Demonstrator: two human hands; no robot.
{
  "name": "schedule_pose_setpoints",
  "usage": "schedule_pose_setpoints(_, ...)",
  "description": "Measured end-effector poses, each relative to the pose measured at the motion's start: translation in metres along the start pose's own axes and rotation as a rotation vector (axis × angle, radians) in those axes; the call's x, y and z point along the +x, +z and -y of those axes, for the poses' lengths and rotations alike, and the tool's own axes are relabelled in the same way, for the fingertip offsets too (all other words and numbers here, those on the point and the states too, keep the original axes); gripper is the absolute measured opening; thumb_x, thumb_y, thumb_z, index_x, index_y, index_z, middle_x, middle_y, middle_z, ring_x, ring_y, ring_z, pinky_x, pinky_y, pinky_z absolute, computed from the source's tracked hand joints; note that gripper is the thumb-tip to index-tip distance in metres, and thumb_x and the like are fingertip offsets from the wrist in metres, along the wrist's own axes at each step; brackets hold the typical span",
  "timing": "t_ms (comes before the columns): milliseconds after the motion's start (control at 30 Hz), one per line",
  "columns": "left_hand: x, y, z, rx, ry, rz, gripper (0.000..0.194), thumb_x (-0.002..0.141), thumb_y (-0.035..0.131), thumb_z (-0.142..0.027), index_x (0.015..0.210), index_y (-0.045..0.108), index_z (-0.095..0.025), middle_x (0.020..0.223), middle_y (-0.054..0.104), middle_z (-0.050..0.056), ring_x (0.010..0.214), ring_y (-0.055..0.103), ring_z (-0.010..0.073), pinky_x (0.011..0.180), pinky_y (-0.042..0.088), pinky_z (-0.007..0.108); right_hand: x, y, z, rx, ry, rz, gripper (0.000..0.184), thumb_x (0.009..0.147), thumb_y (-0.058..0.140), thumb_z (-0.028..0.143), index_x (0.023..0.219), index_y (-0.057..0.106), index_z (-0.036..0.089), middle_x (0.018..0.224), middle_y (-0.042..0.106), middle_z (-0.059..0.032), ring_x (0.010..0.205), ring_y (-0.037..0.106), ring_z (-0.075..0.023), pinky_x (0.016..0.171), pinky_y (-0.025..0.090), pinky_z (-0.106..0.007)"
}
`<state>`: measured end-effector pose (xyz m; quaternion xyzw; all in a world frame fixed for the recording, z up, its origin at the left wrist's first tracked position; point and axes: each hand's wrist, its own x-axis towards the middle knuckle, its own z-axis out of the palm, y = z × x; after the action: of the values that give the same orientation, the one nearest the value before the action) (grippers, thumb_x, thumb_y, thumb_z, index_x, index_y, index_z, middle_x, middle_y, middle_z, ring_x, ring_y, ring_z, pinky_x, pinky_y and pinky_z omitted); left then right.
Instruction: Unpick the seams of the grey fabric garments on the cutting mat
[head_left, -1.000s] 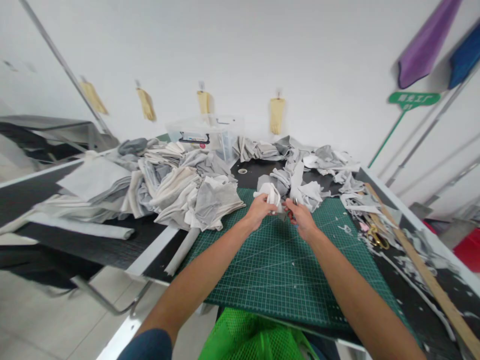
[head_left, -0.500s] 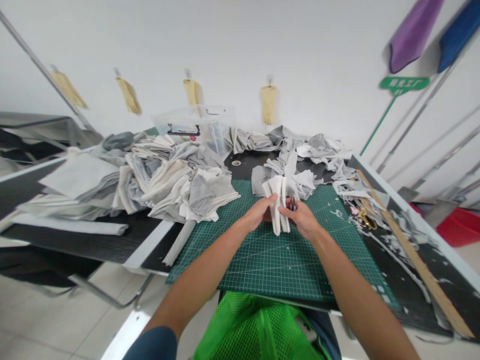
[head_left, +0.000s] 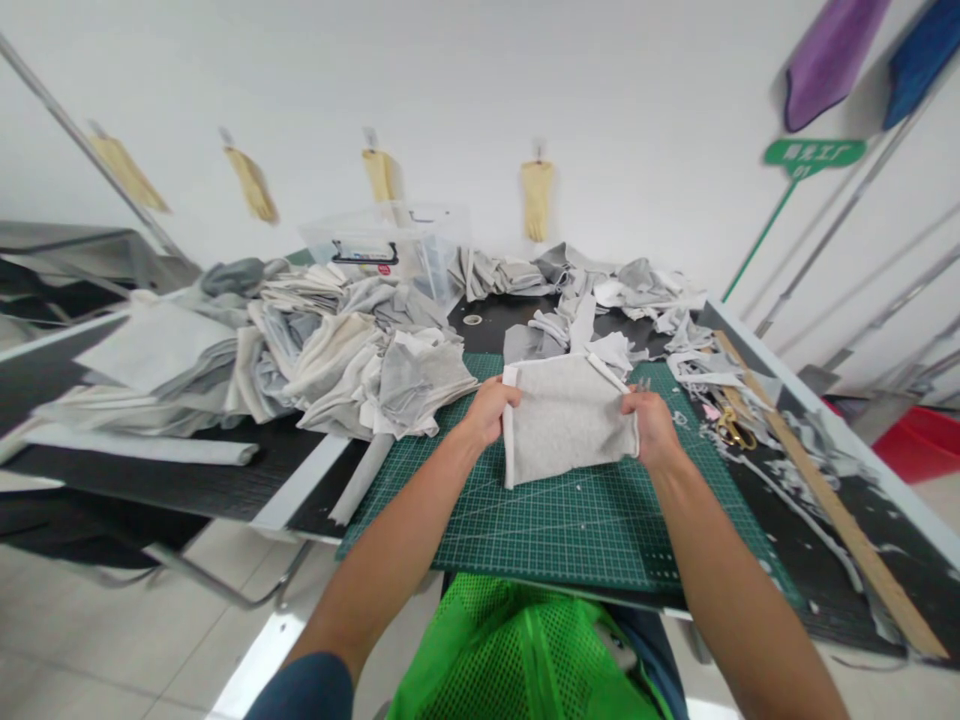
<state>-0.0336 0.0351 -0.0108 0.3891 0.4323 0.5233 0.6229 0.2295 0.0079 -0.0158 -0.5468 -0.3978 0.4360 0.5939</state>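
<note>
Noted light grey cloth stretched over green mat. Gripped at left edge by left hand, at opposite edge by right hand, with small metal tool. Found opened out, against folded half a second earlier. Recorded cloth pile on desk, unchanged.

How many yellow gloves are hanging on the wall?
4, in a row: far-left glove, second glove to its right, third glove above the clear box, fourth glove right of the box. More could hide behind these.
</note>
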Motion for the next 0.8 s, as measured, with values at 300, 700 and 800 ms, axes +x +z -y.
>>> schedule_pose_setpoints(300, -0.014, 0.006, -0.01, 0.041, 0.031, 0.12, 0.039, 0.055, 0.08, -0.021, 0.093, 0.068, -0.017, 0.077, 0.068, 0.001, 0.067, 0.06, 0.016, 0.066, 0.046, 0.028, 0.002, -0.004, -0.002, -0.619, -0.375, -0.081, 0.029, 0.064, 0.07, 0.03, 0.09, 0.071, 0.018, 0.085, 0.07, -0.0052, 0.076, 0.055, -0.0205, 0.071, 0.043, -0.033)
schedule_pose_setpoints(700, -0.032, 0.022, -0.008, 0.312, 0.216, 0.469, 0.036, 0.059, 0.092, -0.029, 0.085, 0.072, -0.013, 0.078, 0.068, 0.001, 0.071, 0.057, 0.0141, 0.07, 0.041, 0.027, -0.039, 0.04, 0.012, -0.526, -0.487, 0.421, 0.03, 0.086, 0.073, 0.048, 0.097, 0.077, 0.02, 0.079, 0.072, -0.0018, 0.07, 0.06, -0.0173, 0.064, 0.042, -0.029)
schedule_pose_setpoints(800, -0.026, 0.018, -0.008, 0.246, 0.191, 0.327, 0.029, 0.061, 0.086, -0.024, 0.08, 0.066, -0.015, 0.072, 0.065, -0.002, 0.065, 0.055, 0.0114, 0.066, 0.04, 0.024, -0.036, 0.035, 0.008, -0.513, -0.463, 0.311, 0.031, 0.084, 0.074, 0.05, 0.081, 0.074, 0.019, 0.061, 0.056, 0.0026, 0.058, 0.047, -0.0134, 0.056, 0.032, -0.029)
